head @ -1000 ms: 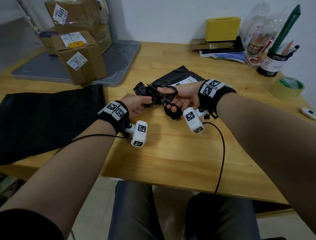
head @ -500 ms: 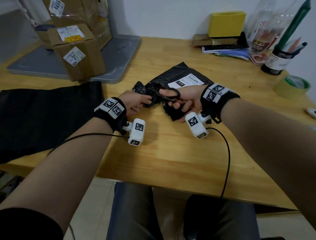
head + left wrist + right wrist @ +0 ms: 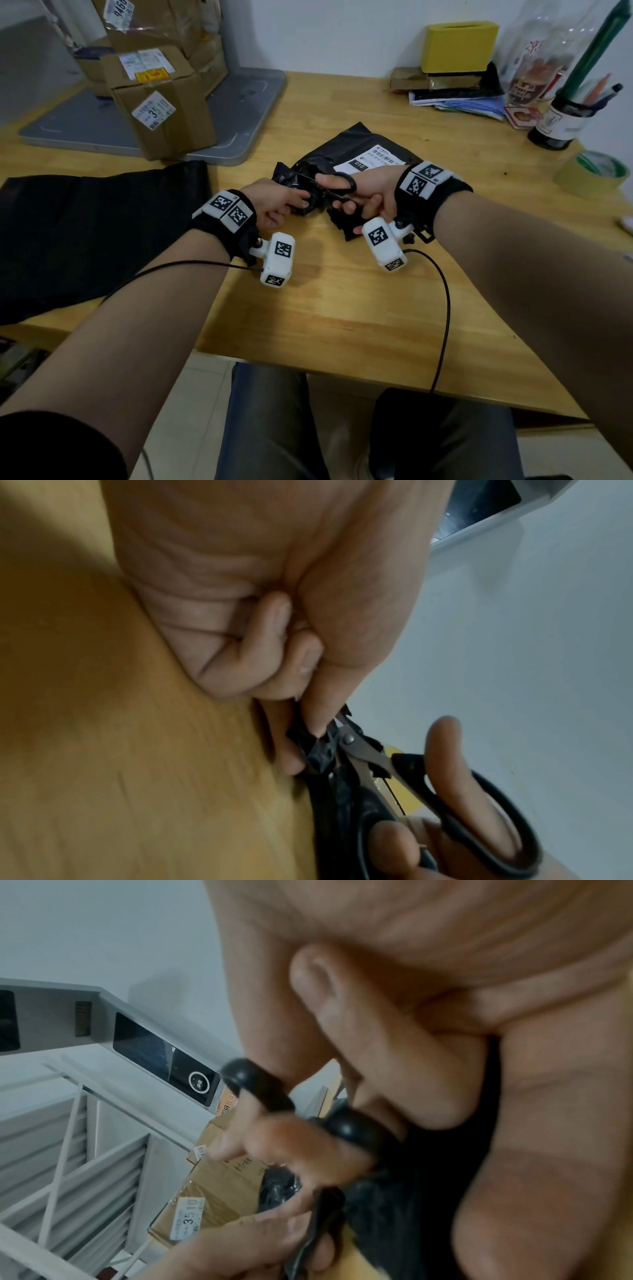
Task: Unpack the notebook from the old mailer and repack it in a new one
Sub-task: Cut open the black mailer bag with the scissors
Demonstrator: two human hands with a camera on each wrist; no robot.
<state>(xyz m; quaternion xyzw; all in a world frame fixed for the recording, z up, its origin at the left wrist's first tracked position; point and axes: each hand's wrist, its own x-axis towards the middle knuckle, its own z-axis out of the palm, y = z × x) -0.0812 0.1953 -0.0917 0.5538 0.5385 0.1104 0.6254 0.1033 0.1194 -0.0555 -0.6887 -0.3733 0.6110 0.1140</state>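
Observation:
The old black mailer (image 3: pixel 346 150) with a white shipping label (image 3: pixel 373 159) lies on the wooden table (image 3: pixel 342 308) at mid-centre. My left hand (image 3: pixel 284 205) pinches its crumpled near-left edge (image 3: pixel 315 750) between thumb and fingers. My right hand (image 3: pixel 363 198) grips black-handled scissors (image 3: pixel 339 186) with thumb and fingers through the loops (image 3: pixel 260 1085). The blades (image 3: pixel 359 748) are in the mailer's edge, right beside my left thumb. The notebook is hidden from every view. A flat black bag (image 3: pixel 96 233) lies on the table's left.
Cardboard boxes (image 3: pixel 161 102) stand on a grey platform (image 3: pixel 239 113) at the back left. At the back right are a yellow box (image 3: pixel 459 46), papers, a pen holder (image 3: pixel 561 120) and a tape roll (image 3: pixel 592 173). Cables hang from both wrist cameras.
The scissor handles have come closer together in my right hand. Both hands and the mailer's edge stay in much the same place, while the head view has shifted slightly.

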